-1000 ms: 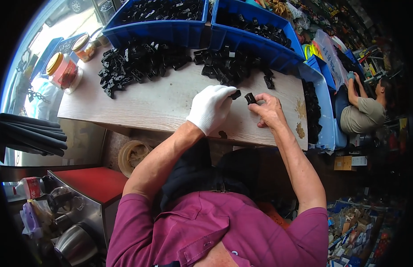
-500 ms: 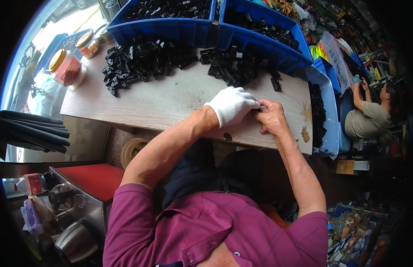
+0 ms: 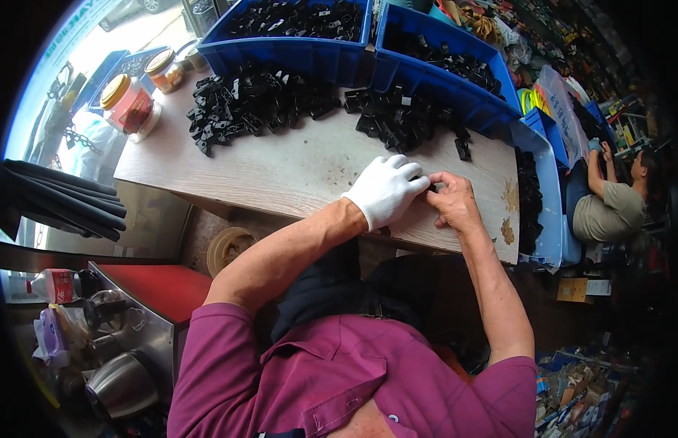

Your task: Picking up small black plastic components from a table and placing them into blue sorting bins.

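My left hand [image 3: 386, 191], in a white knit glove, is closed near the front edge of the pale wooden table [image 3: 295, 175]. Its fingertips meet those of my bare right hand [image 3: 456, 201], which is closed in a pinch. Between them shows a bit of a small black part [image 3: 431, 187], mostly hidden by the fingers. Beyond my hands lie two heaps of small black clip-like parts, a wide left heap [image 3: 251, 102] and a smaller right heap [image 3: 397, 120]. One loose black part [image 3: 463, 149] sits apart at the right.
Blue bins [image 3: 295, 57] of black parts line the table's far side; a lighter blue bin [image 3: 545, 212] stands at its right end. Lidded jars [image 3: 131, 109] are at the far left. A red-topped cabinet [image 3: 152, 286] is at lower left. Another person [image 3: 613, 204] sits at right.
The view has shifted slightly, so the table and bins appear a little lower and further right. My hands stay together at the small black part, the gloved fingers slightly more spread.
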The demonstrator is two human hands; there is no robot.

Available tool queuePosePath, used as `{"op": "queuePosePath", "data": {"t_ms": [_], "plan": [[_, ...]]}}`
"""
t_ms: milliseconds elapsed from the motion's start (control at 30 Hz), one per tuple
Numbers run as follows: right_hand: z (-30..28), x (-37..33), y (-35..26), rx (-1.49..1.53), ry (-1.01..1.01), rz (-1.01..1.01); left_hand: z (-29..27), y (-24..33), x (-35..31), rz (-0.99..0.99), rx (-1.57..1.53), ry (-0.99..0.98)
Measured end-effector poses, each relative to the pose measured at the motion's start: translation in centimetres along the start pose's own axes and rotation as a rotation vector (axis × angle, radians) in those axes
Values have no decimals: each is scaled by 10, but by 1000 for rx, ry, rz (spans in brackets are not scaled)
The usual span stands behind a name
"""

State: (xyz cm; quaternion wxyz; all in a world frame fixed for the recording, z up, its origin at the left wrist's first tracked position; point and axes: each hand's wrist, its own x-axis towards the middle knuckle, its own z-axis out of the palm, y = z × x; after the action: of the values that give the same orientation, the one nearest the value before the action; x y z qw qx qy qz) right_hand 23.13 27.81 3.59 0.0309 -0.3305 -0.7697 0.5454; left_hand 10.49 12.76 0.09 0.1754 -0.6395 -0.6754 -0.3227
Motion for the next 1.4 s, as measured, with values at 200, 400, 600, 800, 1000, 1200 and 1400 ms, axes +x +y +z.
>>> {"op": "queuePosePath", "data": {"t_ms": [200,400,600,800,1000,1200,1400], "plan": [[4,-7,-2,60,58,-42,-59,-80,-7,-365,452,215],[1,-2,4,98,56,-42,-73,-138,-22,-418,706,-71],[-2,-2,7,169,76,-37,-75,-119,-15,-298,581,104],[-10,2,6,285,35,19,-58,-64,-32,-301,339,-139],[-49,11,5,302,219,97,-51,-53,-36,-371,237,-39],[-129,54,21,522,908,30,-49,-42,-34,-396,132,-91],[-86,58,21,354,553,99,-73,-39,-31,-438,-1,-271]]}}
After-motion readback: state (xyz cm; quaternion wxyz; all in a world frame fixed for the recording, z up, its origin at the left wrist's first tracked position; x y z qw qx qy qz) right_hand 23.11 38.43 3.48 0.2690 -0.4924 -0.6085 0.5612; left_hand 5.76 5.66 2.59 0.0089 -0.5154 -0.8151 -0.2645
